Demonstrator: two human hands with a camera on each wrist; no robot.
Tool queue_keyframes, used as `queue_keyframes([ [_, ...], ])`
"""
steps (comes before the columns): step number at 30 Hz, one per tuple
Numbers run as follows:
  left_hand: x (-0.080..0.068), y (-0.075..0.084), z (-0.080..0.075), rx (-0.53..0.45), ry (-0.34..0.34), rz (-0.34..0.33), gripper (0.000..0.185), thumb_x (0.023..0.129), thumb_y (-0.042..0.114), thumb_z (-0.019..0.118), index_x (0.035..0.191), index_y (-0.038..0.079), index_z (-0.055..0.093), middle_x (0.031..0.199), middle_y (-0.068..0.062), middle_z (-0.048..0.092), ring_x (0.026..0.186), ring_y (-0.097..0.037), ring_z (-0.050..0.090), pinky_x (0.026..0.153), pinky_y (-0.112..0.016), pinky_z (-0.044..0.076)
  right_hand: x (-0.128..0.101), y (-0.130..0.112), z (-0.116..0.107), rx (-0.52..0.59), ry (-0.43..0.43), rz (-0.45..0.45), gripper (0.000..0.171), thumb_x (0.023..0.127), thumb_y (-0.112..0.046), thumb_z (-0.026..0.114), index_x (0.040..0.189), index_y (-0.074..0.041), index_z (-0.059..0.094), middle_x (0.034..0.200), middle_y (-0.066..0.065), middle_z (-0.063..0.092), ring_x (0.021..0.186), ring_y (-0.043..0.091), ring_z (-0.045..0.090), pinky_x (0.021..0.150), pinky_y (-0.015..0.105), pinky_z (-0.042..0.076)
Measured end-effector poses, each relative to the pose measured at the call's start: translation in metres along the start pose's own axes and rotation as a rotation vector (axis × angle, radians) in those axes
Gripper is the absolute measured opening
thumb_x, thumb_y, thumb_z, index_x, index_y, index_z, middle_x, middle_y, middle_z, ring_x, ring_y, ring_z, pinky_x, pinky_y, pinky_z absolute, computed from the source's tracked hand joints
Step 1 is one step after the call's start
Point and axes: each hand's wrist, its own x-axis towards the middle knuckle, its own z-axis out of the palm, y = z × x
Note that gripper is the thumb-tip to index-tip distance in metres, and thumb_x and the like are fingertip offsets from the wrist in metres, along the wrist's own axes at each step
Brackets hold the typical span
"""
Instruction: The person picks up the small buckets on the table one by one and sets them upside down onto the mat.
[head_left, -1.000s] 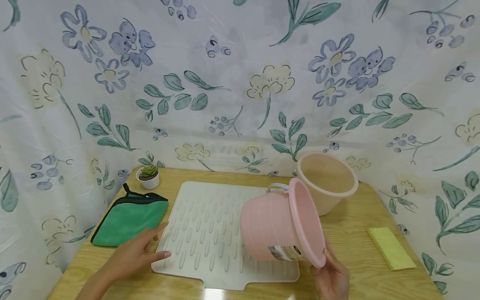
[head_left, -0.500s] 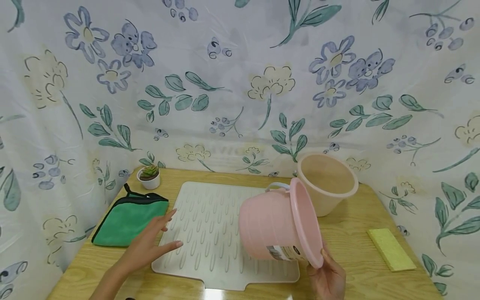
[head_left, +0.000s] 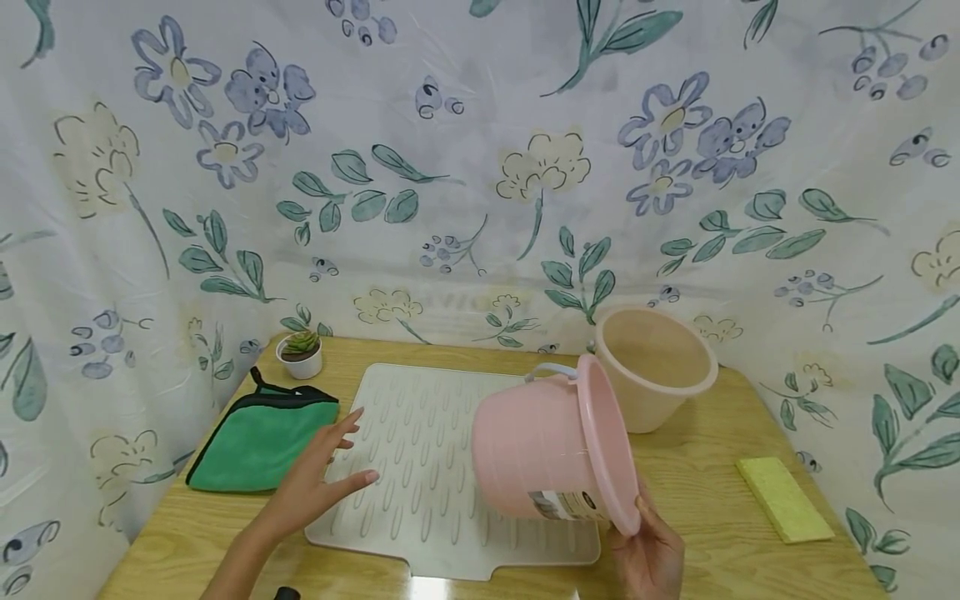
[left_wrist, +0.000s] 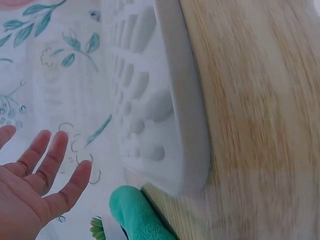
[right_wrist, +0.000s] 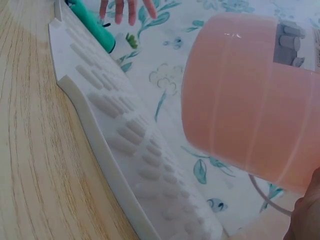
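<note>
A pink plastic bucket with a white handle and a label hangs tilted on its side above the right part of a white ribbed drying mat. My right hand grips it from below at the rim, the mouth facing right. In the right wrist view the pink bucket fills the upper right above the mat. My left hand hovers with fingers spread over the mat's left edge and holds nothing. The left wrist view shows the left hand with straight fingers, beside the mat.
A beige bucket stands upright behind the pink one. A folded green cloth lies left of the mat, with a small potted succulent behind it. A yellow sponge lies at the right of the wooden table. Flowered fabric surrounds it.
My left hand has lifted off the table and moved right and forward over the mat's left edge. The pink bucket has shifted slightly left in my right hand.
</note>
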Motion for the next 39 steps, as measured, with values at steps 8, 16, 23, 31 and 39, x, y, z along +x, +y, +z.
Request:
queue_keyframes([
  [8, 0.007, 0.008, 0.011, -0.081, -0.021, 0.0, 0.077, 0.081, 0.042, 0.067, 0.143, 0.042, 0.021, 0.137, -0.005, 0.037, 0.116, -0.025, 0.044, 0.088, -0.056, 0.039, 0.002, 0.006, -0.001, -0.003, 0.011, 0.001, 0.044, 0.098, -0.004, 0.017, 0.138, 0.001, 0.037, 0.127, 0.022, 0.048, 0.11, 0.029, 0.054, 0.083, 0.031, 0.049],
  [16, 0.01, 0.012, 0.016, -0.123, -0.019, 0.027, 0.078, 0.081, 0.037, 0.069, 0.143, 0.041, 0.022, 0.139, -0.005, 0.037, 0.119, -0.028, 0.044, 0.089, -0.058, 0.038, 0.003, 0.012, -0.002, -0.035, -0.053, 0.023, 0.046, 0.099, -0.006, 0.016, 0.141, -0.002, 0.031, 0.128, 0.02, 0.047, 0.11, 0.027, 0.054, 0.078, 0.029, 0.05],
  [23, 0.015, 0.022, 0.023, -0.186, 0.005, 0.098, 0.079, 0.08, 0.03, 0.071, 0.144, 0.038, 0.024, 0.137, -0.001, 0.038, 0.121, -0.028, 0.042, 0.089, -0.06, 0.036, 0.003, 0.015, -0.004, -0.021, -0.018, 0.006, 0.044, 0.099, -0.008, 0.015, 0.136, -0.001, 0.038, 0.125, 0.019, 0.048, 0.11, 0.025, 0.054, 0.076, 0.03, 0.051],
  [31, 0.02, 0.034, 0.038, -0.258, -0.012, 0.107, 0.078, 0.081, 0.028, 0.07, 0.143, 0.038, 0.025, 0.135, 0.002, 0.038, 0.122, -0.028, 0.041, 0.09, -0.061, 0.035, -0.001, 0.016, -0.008, -0.024, -0.068, 0.033, 0.046, 0.1, -0.012, 0.013, 0.14, -0.004, 0.034, 0.127, 0.018, 0.048, 0.111, 0.024, 0.053, 0.081, 0.029, 0.049],
  [39, 0.021, 0.032, 0.046, -0.275, -0.012, 0.13, 0.075, 0.083, 0.025, 0.068, 0.144, 0.035, 0.025, 0.134, -0.001, 0.039, 0.12, -0.03, 0.043, 0.089, -0.061, 0.037, 0.0, 0.017, -0.009, -0.035, -0.081, 0.045, 0.047, 0.099, -0.011, 0.013, 0.14, -0.003, 0.034, 0.127, 0.017, 0.048, 0.11, 0.023, 0.052, 0.078, 0.029, 0.049],
])
